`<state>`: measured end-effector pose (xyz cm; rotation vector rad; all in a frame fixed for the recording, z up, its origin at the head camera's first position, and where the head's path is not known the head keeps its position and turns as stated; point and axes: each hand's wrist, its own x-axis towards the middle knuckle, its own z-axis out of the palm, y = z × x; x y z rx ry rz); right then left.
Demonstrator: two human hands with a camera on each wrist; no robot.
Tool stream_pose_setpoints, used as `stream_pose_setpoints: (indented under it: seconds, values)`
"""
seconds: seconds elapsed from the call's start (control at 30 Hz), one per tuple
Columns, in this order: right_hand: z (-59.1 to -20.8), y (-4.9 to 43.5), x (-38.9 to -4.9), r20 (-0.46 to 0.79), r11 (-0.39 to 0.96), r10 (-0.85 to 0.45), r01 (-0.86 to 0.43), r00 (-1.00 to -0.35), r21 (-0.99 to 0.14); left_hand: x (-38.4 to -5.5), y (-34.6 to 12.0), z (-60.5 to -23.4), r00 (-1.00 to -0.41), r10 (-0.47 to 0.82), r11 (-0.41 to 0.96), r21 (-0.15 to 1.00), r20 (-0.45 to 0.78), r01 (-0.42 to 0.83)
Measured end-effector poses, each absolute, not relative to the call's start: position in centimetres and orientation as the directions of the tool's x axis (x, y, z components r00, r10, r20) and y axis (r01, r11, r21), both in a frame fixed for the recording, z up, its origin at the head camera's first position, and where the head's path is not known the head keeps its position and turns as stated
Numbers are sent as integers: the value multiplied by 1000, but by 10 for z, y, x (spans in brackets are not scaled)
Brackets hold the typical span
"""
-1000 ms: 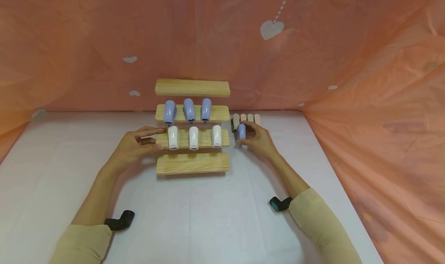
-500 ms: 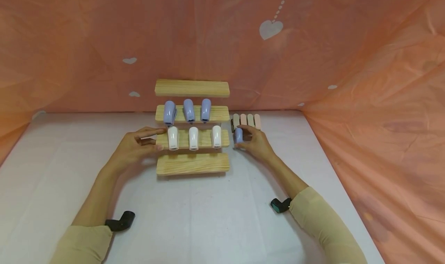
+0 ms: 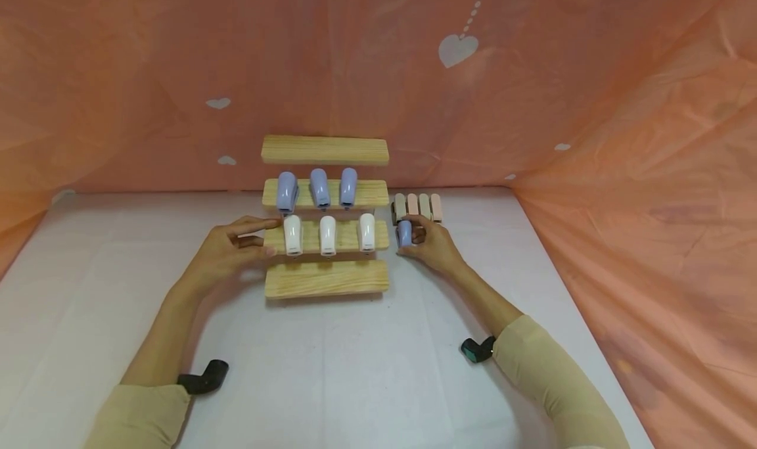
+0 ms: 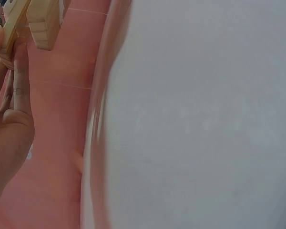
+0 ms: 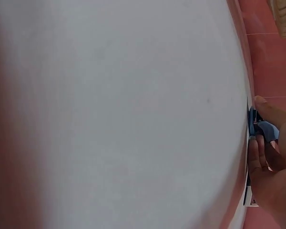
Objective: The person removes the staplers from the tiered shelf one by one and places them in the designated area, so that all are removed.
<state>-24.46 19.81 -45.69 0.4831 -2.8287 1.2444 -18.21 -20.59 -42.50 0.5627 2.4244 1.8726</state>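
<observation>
My right hand (image 3: 437, 246) pinches a small blue stapler (image 3: 405, 233) between thumb and fingers, low at the table, right of the wooden tiered rack. In the right wrist view, this stapler (image 5: 266, 129) sits at the tabletop, partly covered by the hand. My left hand (image 3: 227, 248) grips the left end of the rack's second-lowest board (image 3: 347, 240); the left wrist view shows thumb and fingers on either side of its wooden end (image 4: 12, 38). Several small staplers stand on the rack: white ones (image 3: 328, 236) on the gripped board, blue ones (image 3: 319, 189) on the board above.
Just behind the right hand, a row of beige and pink staplers (image 3: 424, 205) stands on the white table (image 3: 355, 370). The rack's top board (image 3: 325, 150) and lowest board (image 3: 328, 279) carry nothing. A pink-orange sheet (image 3: 367, 54) hangs behind and along the sides.
My right hand has brought the blue stapler slightly left and nearer to me, in front of the row. My left hand has kept its grip on the rack.
</observation>
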Motion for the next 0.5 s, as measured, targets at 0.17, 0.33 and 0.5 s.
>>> stream_pose_setpoints:
  seconds: [0.17, 0.33, 0.5]
  values:
    - [-456, 198, -245, 127, 630, -287, -287, -949, -722, -183, -207, -425, -939, 294, 246, 935, 180, 256]
    - [-454, 200, -246, 111, 625, -299, -282, -948, -728, -184, -207, -425, -946, 285, 300, 922, 157, 244]
    - [-450, 203, -248, 123, 597, -298, -286, -947, -749, -185, -208, -425, -945, 284, 313, 917, 159, 248]
